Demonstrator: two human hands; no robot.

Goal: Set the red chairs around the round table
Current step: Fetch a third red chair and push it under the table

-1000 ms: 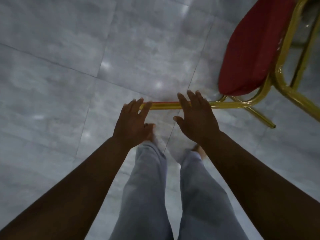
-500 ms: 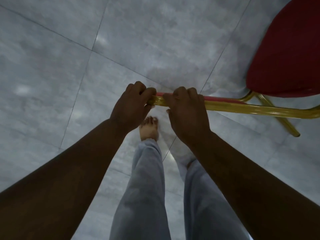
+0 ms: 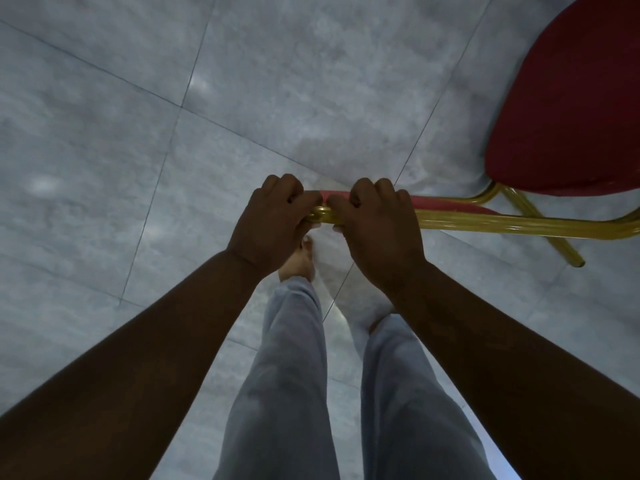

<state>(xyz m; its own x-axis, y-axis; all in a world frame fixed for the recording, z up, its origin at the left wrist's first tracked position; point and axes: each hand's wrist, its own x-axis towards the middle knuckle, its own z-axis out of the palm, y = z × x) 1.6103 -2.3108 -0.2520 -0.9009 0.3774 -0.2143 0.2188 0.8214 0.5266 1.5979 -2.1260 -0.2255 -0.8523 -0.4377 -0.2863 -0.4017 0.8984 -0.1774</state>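
Note:
A red chair [image 3: 568, 109] with a gold metal frame [image 3: 502, 225] fills the right side, seen from above. Its red seat is at the upper right, and the top of its backrest runs across the middle as a gold tube with red padding behind it. My left hand [image 3: 268, 225] and my right hand [image 3: 377, 230] are both closed around that gold top rail, side by side near its left end. One gold chair leg [image 3: 554, 240] reaches the floor at the right. The round table is out of sight.
Large grey marbled floor tiles [image 3: 173, 116] spread out on all sides. My legs in light grey trousers [image 3: 287, 375] and a bare foot [image 3: 299, 265] stand right behind the chair's backrest.
One second ago both hands hovered open just over the rail. They then closed around it and still hold it. The chair sits closer and further right in the view.

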